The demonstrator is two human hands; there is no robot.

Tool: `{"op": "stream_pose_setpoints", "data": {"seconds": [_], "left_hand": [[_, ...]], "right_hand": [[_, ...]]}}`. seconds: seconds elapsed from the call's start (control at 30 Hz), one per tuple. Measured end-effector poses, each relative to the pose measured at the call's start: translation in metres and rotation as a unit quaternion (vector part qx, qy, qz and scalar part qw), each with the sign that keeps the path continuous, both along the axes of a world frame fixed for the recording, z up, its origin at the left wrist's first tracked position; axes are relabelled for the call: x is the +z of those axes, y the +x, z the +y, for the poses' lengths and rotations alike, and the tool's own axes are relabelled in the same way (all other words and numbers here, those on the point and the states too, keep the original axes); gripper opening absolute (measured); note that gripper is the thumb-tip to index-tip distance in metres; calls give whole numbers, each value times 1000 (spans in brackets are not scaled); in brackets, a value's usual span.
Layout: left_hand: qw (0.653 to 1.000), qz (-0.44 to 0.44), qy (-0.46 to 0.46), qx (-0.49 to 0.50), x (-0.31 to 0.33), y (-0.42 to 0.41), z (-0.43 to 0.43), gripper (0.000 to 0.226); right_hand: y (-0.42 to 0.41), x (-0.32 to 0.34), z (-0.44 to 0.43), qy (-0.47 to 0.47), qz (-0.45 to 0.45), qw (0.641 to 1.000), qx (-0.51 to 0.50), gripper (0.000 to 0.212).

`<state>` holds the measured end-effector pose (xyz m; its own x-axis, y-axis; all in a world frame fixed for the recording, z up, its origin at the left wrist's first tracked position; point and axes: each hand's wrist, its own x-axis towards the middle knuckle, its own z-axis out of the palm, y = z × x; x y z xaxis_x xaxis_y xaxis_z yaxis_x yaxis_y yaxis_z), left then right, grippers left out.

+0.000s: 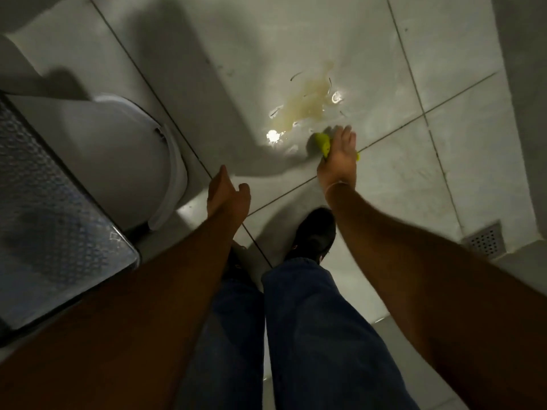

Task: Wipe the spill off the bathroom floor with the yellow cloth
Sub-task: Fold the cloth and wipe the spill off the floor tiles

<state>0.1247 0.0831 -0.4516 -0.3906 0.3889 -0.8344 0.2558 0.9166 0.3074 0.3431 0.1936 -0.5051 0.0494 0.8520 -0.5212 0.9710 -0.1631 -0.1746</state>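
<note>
Right hand (339,155) grips yellow cloth (322,142) beside spill (307,103).

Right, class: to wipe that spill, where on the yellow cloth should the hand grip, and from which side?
Hold the yellow cloth from above, palm spread over its bunched middle, as the right hand does now. It lies crumpled on the floor tile at the near edge of the spill, so pressing down probably flattens it for pushing forward. The left hand hangs free.
</note>
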Motion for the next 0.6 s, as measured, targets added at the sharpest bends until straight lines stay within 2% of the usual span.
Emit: {"op": "stream_pose_setpoints", "data": {"seconds": [0.13, 0.27, 0.33, 0.4, 0.47, 0.53, 0.6], "left_hand": [[999, 3, 16, -40, -20, -10, 4, 73], [999, 14, 16, -45, -28, -20, 6, 68], [999, 9, 13, -39, -32, -22, 5, 67], [999, 7, -1, -40, -35, -22, 2, 66], [999, 9, -10, -51, -39, -20, -1, 66], [998, 7, -9, -60, -43, -19, -3, 65], [997, 11, -13, -69, -48, -19, -3, 64]], "right_hand": [[-26, -26, -57, -56, 37, 989, 133, 77], [-35, -29, -118, -80, 102, 956, 262, 65], [-25, -31, -121, -81, 97, 942, 310, 64], [-8, -35, -104, -57, 59, 961, 264, 63], [7, -36, -77, -23, 8, 992, 121, 67], [11, -38, -49, -5, -19, 1000, 8, 74], [-2, -45, -26, 6, -10, 999, -31, 77]]}}
